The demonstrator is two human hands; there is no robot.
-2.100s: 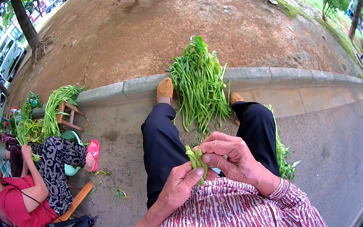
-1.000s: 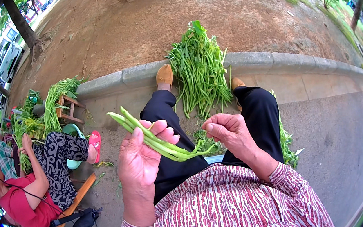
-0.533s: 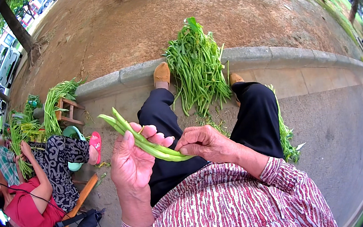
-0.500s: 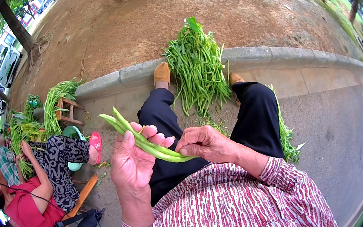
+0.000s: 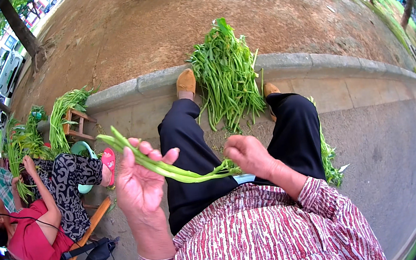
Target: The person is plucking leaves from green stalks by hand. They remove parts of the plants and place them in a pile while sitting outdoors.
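Note:
My left hand (image 5: 144,179) is closed round a few long, smooth green vegetable stalks (image 5: 172,173), with the thumb on one side and curled fingers on the other. Their cut-looking ends point up and left; the other ends, with small leafy bits, reach toward my right hand (image 5: 249,153). That hand is curled with the fingertips pressed together, just above the leafy ends. What it pinches, if anything, is hidden. Beyond my knees a tall heap of leafy green stalks (image 5: 226,78) leans on the kerb between my feet.
A stone kerb (image 5: 303,61) runs across, with bare earth behind it. At left, a person in red (image 5: 36,229) sits on a wooden bench (image 5: 95,224), handling greens near a small wooden stool (image 5: 80,124) and a pale green basin (image 5: 83,150). More greens (image 5: 330,159) lie beside my right leg.
My left hand has shifted slightly left with the stalks. My right hand has moved up and right, off the smooth part of the stalks, and their leafy ends now show.

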